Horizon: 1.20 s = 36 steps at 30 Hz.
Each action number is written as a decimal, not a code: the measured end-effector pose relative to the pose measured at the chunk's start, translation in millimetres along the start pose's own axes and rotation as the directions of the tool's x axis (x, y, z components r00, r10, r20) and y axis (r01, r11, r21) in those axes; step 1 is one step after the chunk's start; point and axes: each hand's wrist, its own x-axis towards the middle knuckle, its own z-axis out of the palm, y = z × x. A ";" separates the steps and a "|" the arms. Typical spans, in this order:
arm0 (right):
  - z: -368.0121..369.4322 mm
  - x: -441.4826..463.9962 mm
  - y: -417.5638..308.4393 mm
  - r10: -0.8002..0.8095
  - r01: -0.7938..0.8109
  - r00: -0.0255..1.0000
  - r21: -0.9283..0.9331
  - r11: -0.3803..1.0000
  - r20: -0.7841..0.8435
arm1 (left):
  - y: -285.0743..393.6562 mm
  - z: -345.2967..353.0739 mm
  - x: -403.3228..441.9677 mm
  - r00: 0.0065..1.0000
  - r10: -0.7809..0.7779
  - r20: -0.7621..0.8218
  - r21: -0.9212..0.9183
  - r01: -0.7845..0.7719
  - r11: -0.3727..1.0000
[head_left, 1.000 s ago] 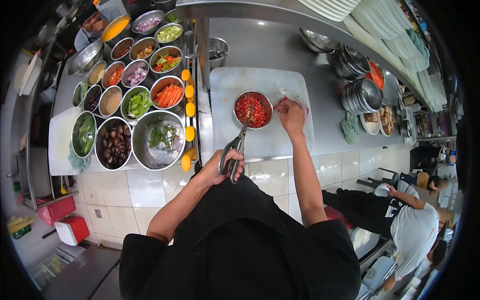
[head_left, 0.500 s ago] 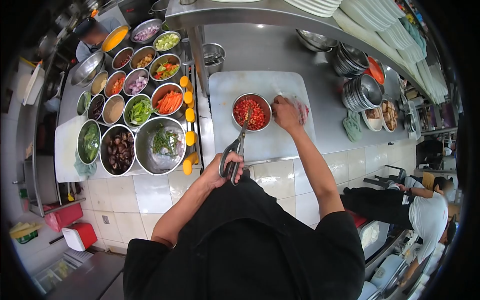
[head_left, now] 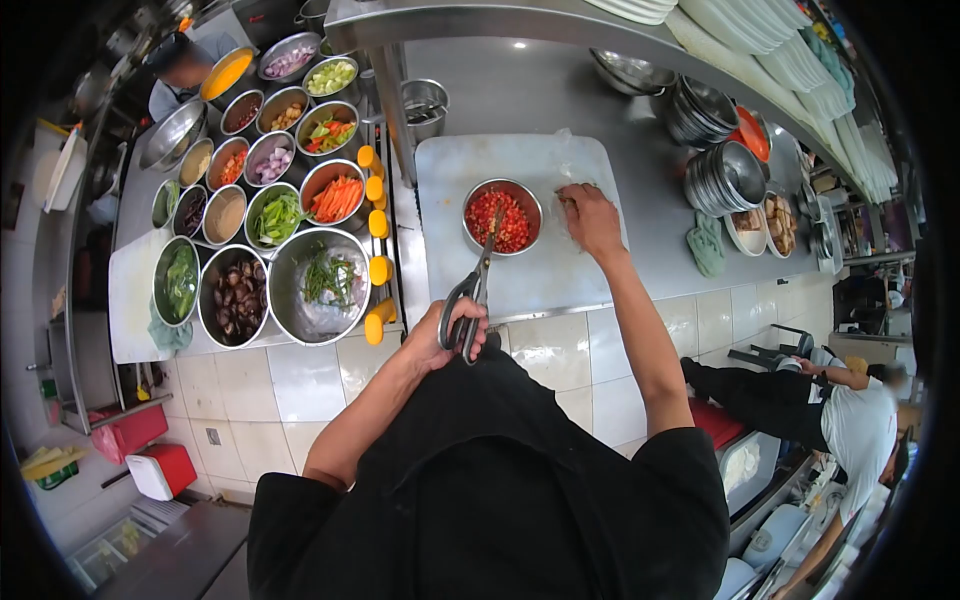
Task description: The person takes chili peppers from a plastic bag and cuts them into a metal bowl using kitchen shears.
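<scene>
My left hand (head_left: 440, 338) is closed around the dark handles of a pair of scissors (head_left: 468, 310). Their blades point away from me, tips down in a round metal bowl (head_left: 503, 217) of chopped red chillies (head_left: 512, 232). The bowl stands on a white cutting board (head_left: 450, 270). To the right of the bowl, my right hand (head_left: 595, 222) is low over the board, fingers curled onto a clear plastic bag (head_left: 563, 150). Part of the bag is hidden beneath the hand, and what is in it cannot be made out.
Left of the board stand several metal containers of cut vegetables, including carrot strips (head_left: 337, 200) and mushrooms (head_left: 238, 300), beside yellow-capped bottles (head_left: 380, 270). Stacked metal bowls (head_left: 725, 183) and a green cloth (head_left: 706, 248) lie right. A steel shelf (head_left: 480, 28) overhangs. Another person (head_left: 850, 420) is at right.
My right hand has shifted slightly right and now covers more of the plastic bag, whose red contents showed beside it before. The scissors stay in the bowl, their handles a little closer together.
</scene>
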 end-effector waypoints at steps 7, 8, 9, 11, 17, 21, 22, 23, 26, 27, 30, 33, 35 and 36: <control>-8.8 -21.2 10.0 0.058 -0.057 0.985 0.013 0.998 -0.160 | -1.2 -4.4 2.4 0.999 -0.013 0.029 -0.011 0.014 1.000; -10.1 -24.8 9.8 0.147 -0.129 0.975 0.113 0.985 -0.167 | -1.3 -4.9 2.7 0.999 -0.020 0.036 -0.012 0.020 1.000; -12.1 -28.4 9.3 0.234 -0.198 0.958 0.210 0.957 -0.166 | -1.0 -4.9 3.0 0.999 -0.024 0.035 -0.015 0.024 1.000; -16.5 -38.7 5.6 0.331 -0.263 0.928 0.326 0.908 -0.173 | -0.2 -4.1 2.0 0.999 -0.033 0.034 -0.021 0.033 0.999; 3.9 -75.1 22.2 0.365 -0.288 0.898 0.301 0.909 -0.245 | 3.3 1.9 -1.5 1.000 -0.022 -0.003 -0.005 0.022 1.000; 11.6 -87.0 30.4 0.435 -0.379 0.869 0.246 0.892 -0.236 | 2.9 0.3 1.0 1.000 -0.022 0.019 -0.007 0.022 1.000; 12.0 -88.8 31.9 0.454 -0.410 0.862 0.218 0.886 -0.226 | 2.5 -0.2 1.7 1.000 -0.016 0.025 -0.008 0.016 1.000; 12.2 -90.5 33.4 0.473 -0.433 0.855 0.208 0.877 -0.213 | 2.3 -0.5 2.1 1.000 -0.009 0.029 -0.010 0.009 1.000; 8.8 -93.6 31.8 0.534 -0.496 0.825 0.214 0.842 -0.186 | 2.9 -0.5 2.1 1.000 -0.016 0.013 0.001 0.016 1.000; 3.5 -94.5 27.2 0.559 -0.514 0.809 0.242 0.823 -0.183 | 3.6 0.2 1.2 1.000 -0.023 0.011 -0.002 0.023 1.000; -17.7 -89.5 3.2 0.628 -0.544 0.764 0.376 0.751 -0.149 | 5.1 1.9 1.1 0.999 -0.033 0.009 -0.022 0.034 0.999; -24.3 -80.7 -24.7 0.543 -0.394 0.819 0.508 0.766 -0.183 | 3.4 0.5 2.7 0.998 -0.038 0.040 -0.048 0.039 0.998; -20.6 -72.8 -41.0 0.447 -0.269 0.865 0.543 0.796 -0.228 | 5.0 0.1 2.7 0.996 -0.038 0.082 -0.061 0.043 0.997; -17.7 -68.6 -48.5 0.406 -0.226 0.881 0.540 0.811 -0.241 | 3.5 -0.4 4.7 0.996 -0.037 0.080 -0.062 0.042 0.997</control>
